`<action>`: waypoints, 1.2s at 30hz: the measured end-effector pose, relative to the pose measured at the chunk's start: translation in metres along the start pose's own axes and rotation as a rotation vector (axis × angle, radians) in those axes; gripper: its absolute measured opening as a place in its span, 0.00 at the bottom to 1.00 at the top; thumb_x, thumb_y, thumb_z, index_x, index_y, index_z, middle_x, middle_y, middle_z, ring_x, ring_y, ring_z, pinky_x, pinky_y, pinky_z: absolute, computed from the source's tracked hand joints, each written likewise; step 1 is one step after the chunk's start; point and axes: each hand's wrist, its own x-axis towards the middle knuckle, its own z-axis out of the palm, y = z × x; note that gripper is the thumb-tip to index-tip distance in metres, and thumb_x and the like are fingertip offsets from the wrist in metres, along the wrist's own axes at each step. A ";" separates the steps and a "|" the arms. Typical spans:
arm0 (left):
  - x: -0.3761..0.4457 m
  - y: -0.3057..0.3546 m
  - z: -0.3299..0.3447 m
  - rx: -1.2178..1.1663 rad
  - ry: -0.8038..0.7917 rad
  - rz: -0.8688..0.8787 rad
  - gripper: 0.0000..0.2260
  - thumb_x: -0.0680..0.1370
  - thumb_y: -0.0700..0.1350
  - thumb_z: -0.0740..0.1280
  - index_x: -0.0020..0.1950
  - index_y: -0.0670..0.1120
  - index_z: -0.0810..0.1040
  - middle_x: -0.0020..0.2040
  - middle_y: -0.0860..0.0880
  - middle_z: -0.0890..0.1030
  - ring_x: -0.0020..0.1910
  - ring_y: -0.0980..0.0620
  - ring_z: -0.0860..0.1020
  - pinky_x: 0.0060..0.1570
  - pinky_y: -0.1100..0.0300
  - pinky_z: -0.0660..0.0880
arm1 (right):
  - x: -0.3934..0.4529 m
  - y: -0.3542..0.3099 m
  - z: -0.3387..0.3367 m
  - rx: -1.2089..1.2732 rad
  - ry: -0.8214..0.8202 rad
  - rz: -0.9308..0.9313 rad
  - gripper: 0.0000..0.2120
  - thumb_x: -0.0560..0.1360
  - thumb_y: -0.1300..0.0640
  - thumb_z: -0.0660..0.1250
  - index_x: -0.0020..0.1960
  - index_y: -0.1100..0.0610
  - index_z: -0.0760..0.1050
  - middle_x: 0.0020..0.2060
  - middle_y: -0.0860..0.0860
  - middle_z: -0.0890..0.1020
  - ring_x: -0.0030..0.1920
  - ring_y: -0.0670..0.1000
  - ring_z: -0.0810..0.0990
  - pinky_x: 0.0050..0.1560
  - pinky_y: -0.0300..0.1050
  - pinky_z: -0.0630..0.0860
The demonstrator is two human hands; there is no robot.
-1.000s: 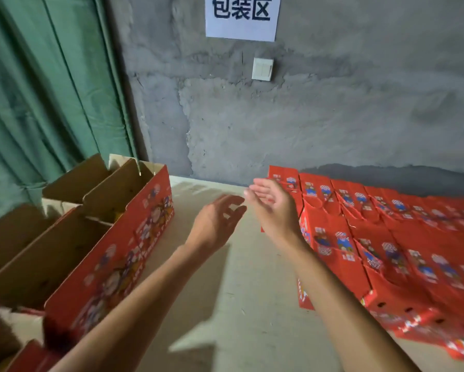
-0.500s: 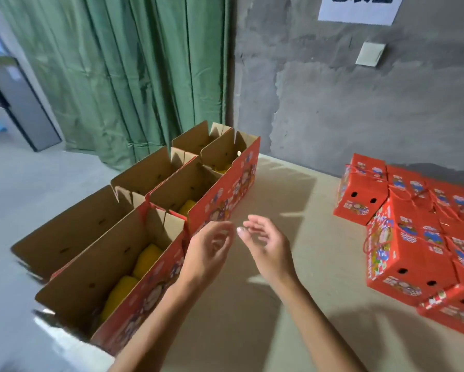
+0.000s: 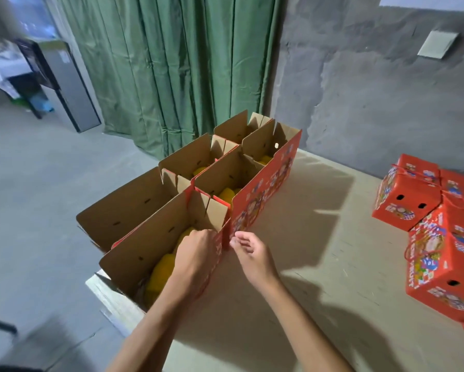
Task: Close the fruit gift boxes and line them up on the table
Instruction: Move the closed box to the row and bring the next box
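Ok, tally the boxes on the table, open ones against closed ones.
Open boxes: 6, as far as the raised flaps let me tell
Closed boxes: at least 4, with some cut off by the picture's edge
Total: at least 10

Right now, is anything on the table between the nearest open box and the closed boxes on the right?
Nothing visible: bare table lies between the open box and the closed boxes; only shadows cross it.
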 end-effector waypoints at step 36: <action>-0.095 0.067 0.053 -0.298 -0.067 0.823 0.07 0.80 0.41 0.71 0.57 0.43 0.85 0.51 0.48 0.86 0.45 0.49 0.83 0.37 0.57 0.82 | -0.053 0.069 -0.128 0.239 0.474 0.462 0.17 0.76 0.49 0.71 0.45 0.64 0.80 0.36 0.56 0.77 0.38 0.53 0.75 0.40 0.49 0.69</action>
